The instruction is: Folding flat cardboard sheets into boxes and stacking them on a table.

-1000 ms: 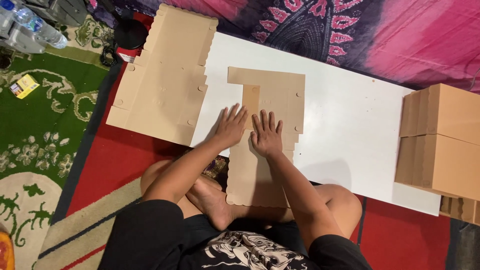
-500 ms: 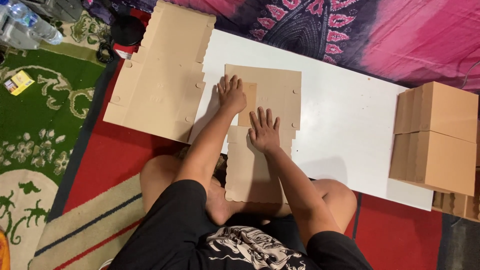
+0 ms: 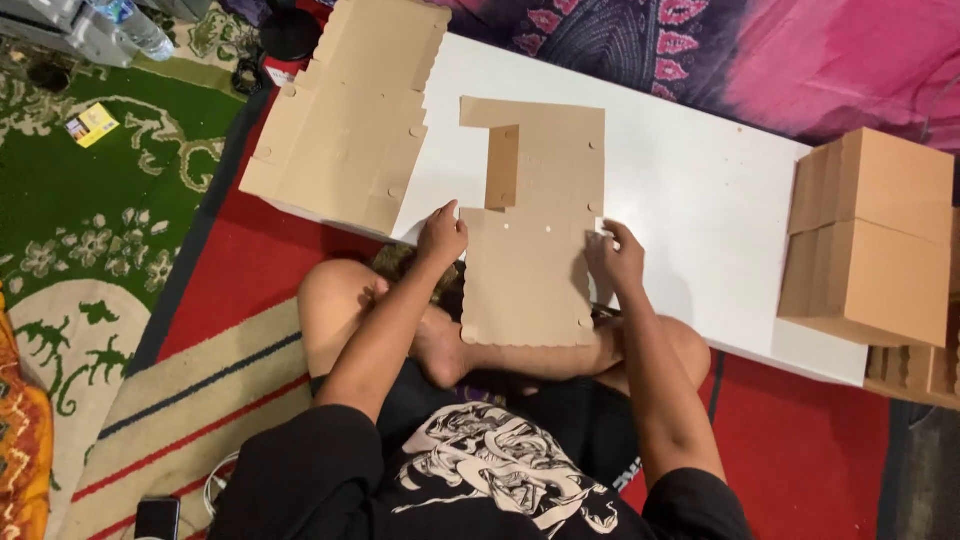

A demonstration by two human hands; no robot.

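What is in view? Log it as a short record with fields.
Setting: person seated on a red rug at a low white board
Left hand: on the left edge of a flat cardboard sheet
Right hand: on the sheet's right edge
Sheet: flat, its near end hangs over the lap
Left of it: stack of flat cardboard
Right of it: folded cardboard boxes, stacked

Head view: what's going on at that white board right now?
A person sits cross-legged at a low white board, working a flat cardboard box blank. The left hand grips its left edge and the right hand its right edge, with the near flap hanging over the lap. A stack of unfolded blanks lies to the left; finished boxes sit to the right.
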